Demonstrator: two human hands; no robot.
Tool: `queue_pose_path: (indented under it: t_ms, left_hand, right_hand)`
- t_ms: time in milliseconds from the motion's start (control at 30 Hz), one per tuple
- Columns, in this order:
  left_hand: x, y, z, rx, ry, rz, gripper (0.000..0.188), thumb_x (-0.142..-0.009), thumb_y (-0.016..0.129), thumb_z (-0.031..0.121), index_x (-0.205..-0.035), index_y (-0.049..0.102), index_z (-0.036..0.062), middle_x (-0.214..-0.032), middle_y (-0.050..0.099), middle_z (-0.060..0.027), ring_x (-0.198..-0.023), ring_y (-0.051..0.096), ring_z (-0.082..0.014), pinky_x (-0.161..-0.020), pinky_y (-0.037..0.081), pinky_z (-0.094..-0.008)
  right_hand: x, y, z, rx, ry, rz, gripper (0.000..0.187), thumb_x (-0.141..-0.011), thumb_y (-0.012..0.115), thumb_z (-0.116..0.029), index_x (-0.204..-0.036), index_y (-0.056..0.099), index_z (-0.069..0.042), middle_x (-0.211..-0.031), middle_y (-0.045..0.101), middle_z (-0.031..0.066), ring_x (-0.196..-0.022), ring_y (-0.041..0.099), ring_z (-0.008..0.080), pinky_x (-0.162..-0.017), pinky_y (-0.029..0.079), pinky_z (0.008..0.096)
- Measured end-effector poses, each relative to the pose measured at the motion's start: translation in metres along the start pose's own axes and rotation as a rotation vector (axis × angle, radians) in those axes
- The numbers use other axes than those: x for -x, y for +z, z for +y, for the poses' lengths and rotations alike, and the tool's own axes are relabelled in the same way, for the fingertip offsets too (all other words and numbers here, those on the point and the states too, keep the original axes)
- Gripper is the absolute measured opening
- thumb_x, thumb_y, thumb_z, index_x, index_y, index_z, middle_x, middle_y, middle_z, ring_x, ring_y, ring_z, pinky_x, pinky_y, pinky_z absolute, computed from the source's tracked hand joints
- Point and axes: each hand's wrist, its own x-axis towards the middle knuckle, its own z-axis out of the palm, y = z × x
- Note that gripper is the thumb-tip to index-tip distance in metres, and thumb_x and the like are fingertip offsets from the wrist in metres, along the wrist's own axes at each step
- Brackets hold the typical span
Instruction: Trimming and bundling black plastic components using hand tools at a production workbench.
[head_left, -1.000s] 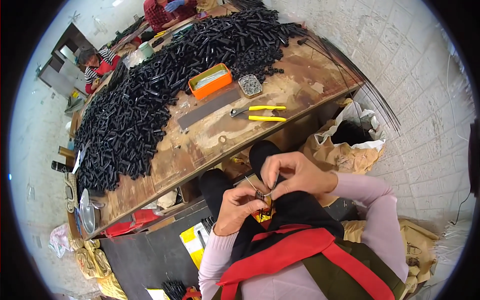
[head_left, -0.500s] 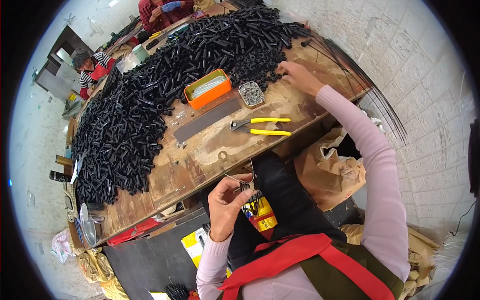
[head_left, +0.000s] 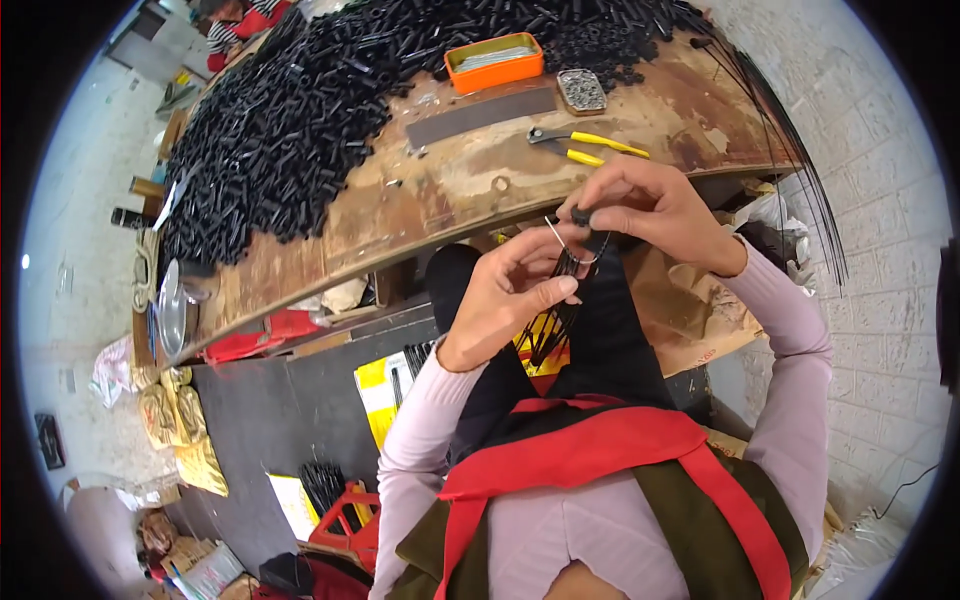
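My left hand point(head_left: 505, 305) is closed round a bent thin metal wire point(head_left: 555, 233), its fingers curled. From the wire hangs a bundle of thin black ribs point(head_left: 545, 335), above my lap. Close by, my right hand point(head_left: 655, 210) pinches a small round black plastic part point(head_left: 580, 216) between thumb and fingers, near the wire's free end. Whether the part touches the wire I cannot tell. On the wooden table point(head_left: 455, 190) beyond lie end-cutting pliers with yellow handles point(head_left: 612, 144).
A huge heap of black plastic tubes point(head_left: 290, 130) covers the table's left and back. Small black rings point(head_left: 610, 50) lie beside a tin of small metal pieces point(head_left: 583, 92) and an orange box point(head_left: 497, 75). Long black rods point(head_left: 790, 140) overhang the right edge. A co-worker point(head_left: 235, 30) sits far left.
My right hand has come back from the small black rings to beside my left hand, with a small black part in its fingers. The view has tilted downward.
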Motion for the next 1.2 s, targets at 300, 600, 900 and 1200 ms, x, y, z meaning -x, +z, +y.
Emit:
queue_pose_path:
  t_ms: [300,600,900,1200]
  left_hand:
    - [0.037,0.016,0.007,-0.03,0.033,0.062,0.036,-0.091,0.064,0.003,-0.126,0.057,-0.0013,-0.112,0.065,-0.0064,-0.097,0.062,-0.0124,-0.079,0.053,-0.028]
    - [0.05,0.029,0.013,-0.075,0.068,0.05,0.025,-0.092,0.062,0.003,-0.117,0.061,0.0005,-0.104,0.066,-0.0031,-0.093,0.062,-0.009,-0.078,0.052,-0.0261]
    - [0.048,0.032,0.009,-0.066,0.073,0.053,0.021,-0.091,0.063,0.0,-0.111,0.062,0.0004,-0.101,0.066,-0.0024,-0.09,0.061,-0.0078,-0.076,0.051,-0.0238]
    - [0.041,0.043,0.002,-0.125,0.137,0.198,0.023,-0.086,0.065,-0.006,-0.108,0.062,0.0003,-0.103,0.063,-0.0027,-0.089,0.058,-0.0069,-0.077,0.048,-0.0212]
  right_hand:
    - [0.023,0.034,-0.03,0.139,-0.052,-0.07,0.011,-0.094,0.058,-0.002,-0.105,0.059,0.001,-0.112,0.065,0.0113,-0.106,0.061,0.0158,-0.092,0.047,0.0276]
    - [0.036,0.041,-0.046,0.206,-0.03,-0.028,0.005,-0.09,0.062,0.0,-0.094,0.064,0.003,-0.098,0.062,0.0073,-0.089,0.057,0.0112,-0.079,0.045,0.0248]
    - [0.033,0.036,-0.05,0.325,-0.288,-0.144,0.007,-0.084,0.067,0.002,-0.091,0.066,0.001,-0.093,0.067,0.0104,-0.087,0.063,0.0177,-0.077,0.049,0.0284]
    - [0.033,0.044,-0.042,0.534,-0.427,-0.016,0.018,-0.076,0.076,-0.002,-0.087,0.063,-0.003,-0.091,0.066,0.0079,-0.092,0.06,0.0208,-0.085,0.047,0.0332]
